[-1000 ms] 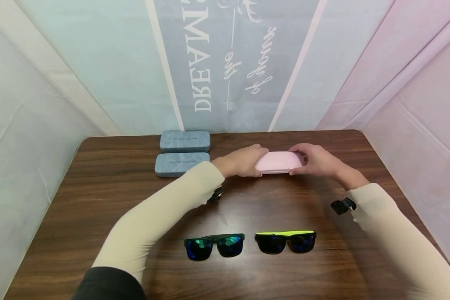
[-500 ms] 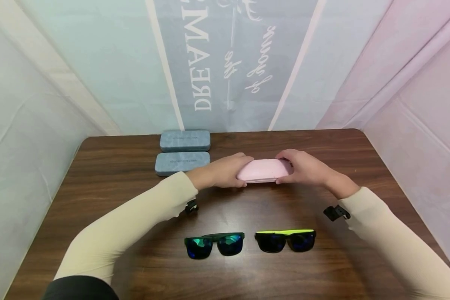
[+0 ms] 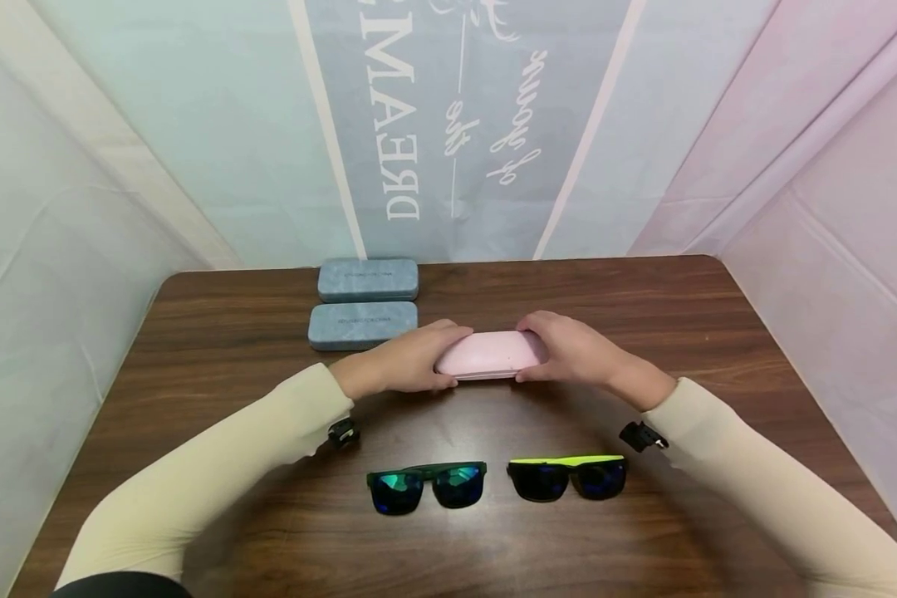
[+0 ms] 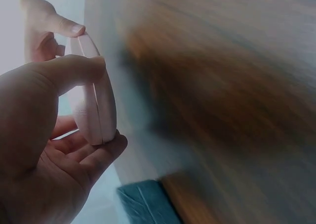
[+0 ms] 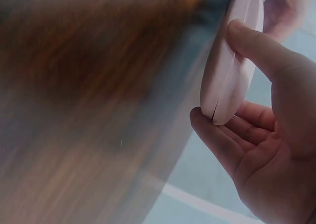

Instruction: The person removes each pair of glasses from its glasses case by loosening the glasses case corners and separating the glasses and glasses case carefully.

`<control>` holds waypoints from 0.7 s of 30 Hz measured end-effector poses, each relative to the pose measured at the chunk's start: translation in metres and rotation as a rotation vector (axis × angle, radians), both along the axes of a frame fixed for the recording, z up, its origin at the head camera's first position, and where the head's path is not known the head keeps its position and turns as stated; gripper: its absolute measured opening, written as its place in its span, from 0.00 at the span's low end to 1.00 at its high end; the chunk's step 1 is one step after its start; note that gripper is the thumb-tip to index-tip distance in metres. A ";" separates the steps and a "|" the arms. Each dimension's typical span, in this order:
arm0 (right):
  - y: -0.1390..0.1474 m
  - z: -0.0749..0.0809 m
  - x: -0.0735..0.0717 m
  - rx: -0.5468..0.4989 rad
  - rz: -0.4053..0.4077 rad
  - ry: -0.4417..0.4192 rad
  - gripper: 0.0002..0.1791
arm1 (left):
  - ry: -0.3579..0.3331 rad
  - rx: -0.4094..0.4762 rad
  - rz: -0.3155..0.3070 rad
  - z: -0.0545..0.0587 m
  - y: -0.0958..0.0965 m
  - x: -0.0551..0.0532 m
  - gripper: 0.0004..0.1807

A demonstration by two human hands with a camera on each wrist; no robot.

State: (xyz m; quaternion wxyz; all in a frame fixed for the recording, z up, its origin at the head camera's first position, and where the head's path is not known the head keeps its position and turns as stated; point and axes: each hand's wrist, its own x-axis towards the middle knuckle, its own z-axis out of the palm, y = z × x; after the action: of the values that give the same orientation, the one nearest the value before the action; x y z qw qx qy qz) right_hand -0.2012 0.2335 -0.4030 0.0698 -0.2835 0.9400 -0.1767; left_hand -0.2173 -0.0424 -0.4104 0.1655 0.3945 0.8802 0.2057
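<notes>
Both hands hold a closed pink glasses case (image 3: 491, 355) between them, above the middle of the table. My left hand (image 3: 411, 357) grips its left end, thumb on the near side and fingers behind; the left wrist view shows the case (image 4: 90, 105) with its seam between thumb and fingers. At the other end, my right hand (image 3: 579, 349) grips in the same way, seen up close in the right wrist view with the case (image 5: 229, 70). Nearer to me lie sunglasses with blue-green lenses (image 3: 428, 487) and sunglasses with a lime-yellow top (image 3: 566, 478).
Two blue-grey glasses cases stand at the back left, one case (image 3: 369, 280) behind the other case (image 3: 362, 325), close to my left hand. A printed cloth (image 3: 463, 124) hangs behind the wooden table (image 3: 217, 365), and pale cloth walls flank it.
Both hands have carried the pink case leftward and nearer to me, from the right part of the table toward the middle. The two sunglasses and the blue-grey cases have stayed in place.
</notes>
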 end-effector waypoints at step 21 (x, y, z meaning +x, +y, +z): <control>-0.014 -0.017 -0.005 -0.007 -0.008 -0.026 0.37 | 0.046 0.051 0.046 -0.021 -0.012 0.004 0.41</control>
State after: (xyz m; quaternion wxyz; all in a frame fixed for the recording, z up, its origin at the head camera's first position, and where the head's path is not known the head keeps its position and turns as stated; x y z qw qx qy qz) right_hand -0.2066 0.2196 -0.4196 0.0802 -0.2779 0.9394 -0.1841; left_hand -0.2132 -0.0548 -0.4319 0.1303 0.3829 0.8870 0.2228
